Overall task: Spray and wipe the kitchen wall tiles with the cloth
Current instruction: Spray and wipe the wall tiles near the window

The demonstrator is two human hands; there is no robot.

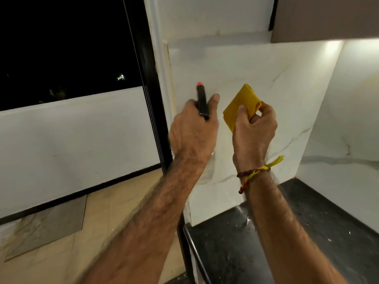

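The left hand [192, 128] is closing its fingers around the black head of a spray bottle [202, 103], its red nozzle tip pointing up at the white marble-veined wall tiles [266, 83], with the clear bottle body hanging mostly hidden below the wrist. Just beside it, the right hand [254, 128] is pinching a folded yellow cloth [240, 105] between thumb and curled fingers, close to the tiles, though contact cannot be told. Below, a dark speckled countertop [307, 232] is meeting the tiled corner under a lit cabinet [328, 17], while a dark window [67, 48] is filling the left.
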